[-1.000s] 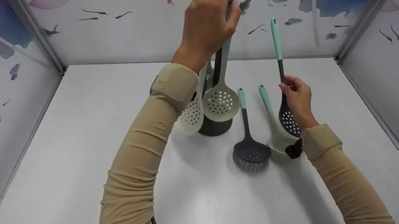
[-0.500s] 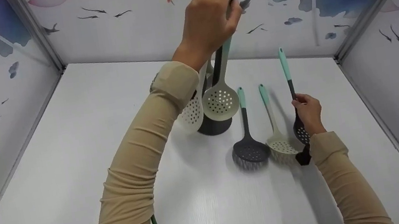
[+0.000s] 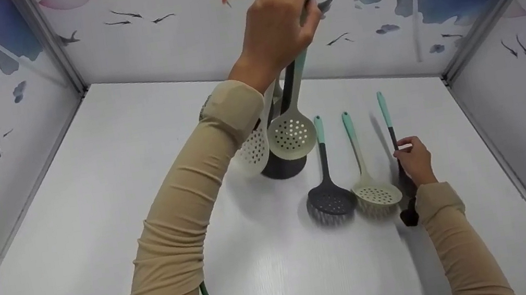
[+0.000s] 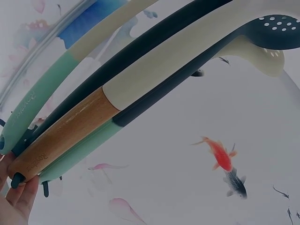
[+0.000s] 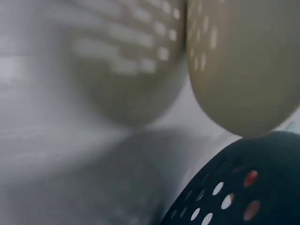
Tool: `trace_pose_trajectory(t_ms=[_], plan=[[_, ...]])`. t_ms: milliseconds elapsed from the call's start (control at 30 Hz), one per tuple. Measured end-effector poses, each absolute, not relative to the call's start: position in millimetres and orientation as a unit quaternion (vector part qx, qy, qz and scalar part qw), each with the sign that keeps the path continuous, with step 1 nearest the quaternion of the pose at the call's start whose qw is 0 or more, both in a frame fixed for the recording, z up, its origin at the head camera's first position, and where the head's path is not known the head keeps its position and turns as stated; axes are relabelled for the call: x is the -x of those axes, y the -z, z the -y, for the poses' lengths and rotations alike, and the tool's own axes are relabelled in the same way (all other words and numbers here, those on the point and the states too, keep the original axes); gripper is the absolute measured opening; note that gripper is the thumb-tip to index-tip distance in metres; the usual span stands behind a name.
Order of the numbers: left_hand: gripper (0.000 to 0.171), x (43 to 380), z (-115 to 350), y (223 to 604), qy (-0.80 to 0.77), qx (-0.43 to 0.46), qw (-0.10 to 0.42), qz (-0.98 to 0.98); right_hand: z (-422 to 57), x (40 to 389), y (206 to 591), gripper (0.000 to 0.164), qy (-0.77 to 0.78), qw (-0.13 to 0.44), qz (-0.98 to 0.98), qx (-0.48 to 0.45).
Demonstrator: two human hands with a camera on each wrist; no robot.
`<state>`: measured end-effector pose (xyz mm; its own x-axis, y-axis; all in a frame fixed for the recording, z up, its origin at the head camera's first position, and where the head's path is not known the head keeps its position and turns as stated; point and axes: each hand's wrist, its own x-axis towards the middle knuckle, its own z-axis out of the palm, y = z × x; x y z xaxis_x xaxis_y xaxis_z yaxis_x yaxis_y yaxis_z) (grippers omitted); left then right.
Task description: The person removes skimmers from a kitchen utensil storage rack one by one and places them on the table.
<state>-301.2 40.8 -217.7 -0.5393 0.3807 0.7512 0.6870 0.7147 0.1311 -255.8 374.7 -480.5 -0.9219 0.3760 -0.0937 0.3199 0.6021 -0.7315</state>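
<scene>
The right hand [image 3: 415,161] pinches, thumb against fingers, the dark shank of a mint-handled perforated spoon [image 3: 384,110], right of a cream skimmer [image 3: 377,196] and black skimmer [image 3: 332,200] on the table [image 3: 316,281]. The left hand [image 3: 277,21] apparently curls round the utensil stand's top, its grip partly hidden.

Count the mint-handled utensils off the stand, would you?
3: a dark skimmer and, to its right, a beige skimmer lie on the white surface; the right hand holds another dark utensil. More could be hidden.
</scene>
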Motion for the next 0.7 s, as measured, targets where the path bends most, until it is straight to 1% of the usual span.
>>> trace_pose_trajectory(t_ms=[133, 267, 433, 533, 700], plan=[[0.034, 301, -41, 217, 0.213, 0.314, 0.360, 0.853, -379, 254, 486, 0.030, -0.390, 0.021, 0.900, 0.193], [0.034, 301, -42, 217, 0.210, 0.316, 0.359, 0.853, -380, 253, 488, 0.024, -0.381, 0.025, 0.906, 0.184], [0.033, 302, -40, 214, 0.204, 0.311, 0.375, 0.849, -377, 254, 486, 0.027, -0.368, 0.033, 0.914, 0.165], [0.033, 302, -39, 214, 0.204, 0.312, 0.379, 0.847, -377, 255, 488, 0.031, -0.359, 0.010, 0.917, 0.171], [0.034, 300, -39, 216, 0.207, 0.314, 0.369, 0.850, -375, 256, 492, 0.033, -0.343, -0.036, 0.922, 0.178]])
